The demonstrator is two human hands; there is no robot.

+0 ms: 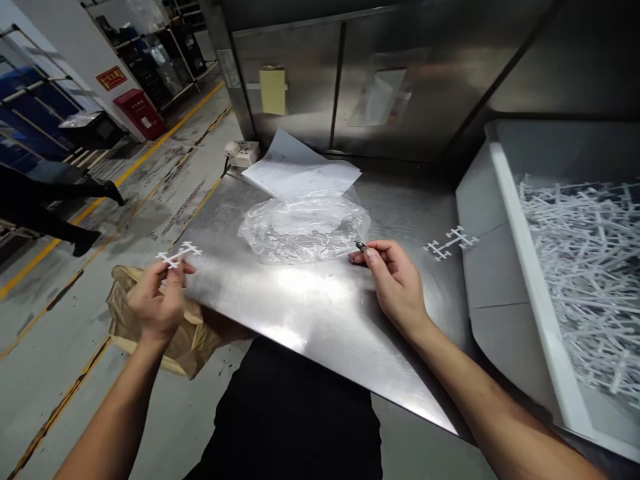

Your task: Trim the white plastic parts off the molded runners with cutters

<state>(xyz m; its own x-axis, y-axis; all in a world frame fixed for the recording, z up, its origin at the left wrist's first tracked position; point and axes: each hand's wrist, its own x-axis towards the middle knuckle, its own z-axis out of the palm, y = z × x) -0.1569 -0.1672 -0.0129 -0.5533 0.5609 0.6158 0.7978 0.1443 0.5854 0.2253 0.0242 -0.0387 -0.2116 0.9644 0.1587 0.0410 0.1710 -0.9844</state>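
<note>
My left hand [159,300] pinches a white branched plastic sprue [176,256] between thumb and fingers, above an open brown paper bag [193,340] beside the table's edge. Over the steel table [320,313], my right hand [397,283] is closed round a small dark tool [361,246]. Only its metal tip shows, looking like the jaws of nippers; the palm hides the rest. To the right of that hand lies another white sprue [451,243] on the tabletop. A crumpled clear plastic bag [305,230] rests in front of the right hand's fingertips.
A large pale bin [520,287] full of white sprues [595,280] stands at the right. Paper sheets [305,163] and a power socket [245,153] sit at the back. Another person's legs [55,197] are on the floor at left, near a red box [140,113].
</note>
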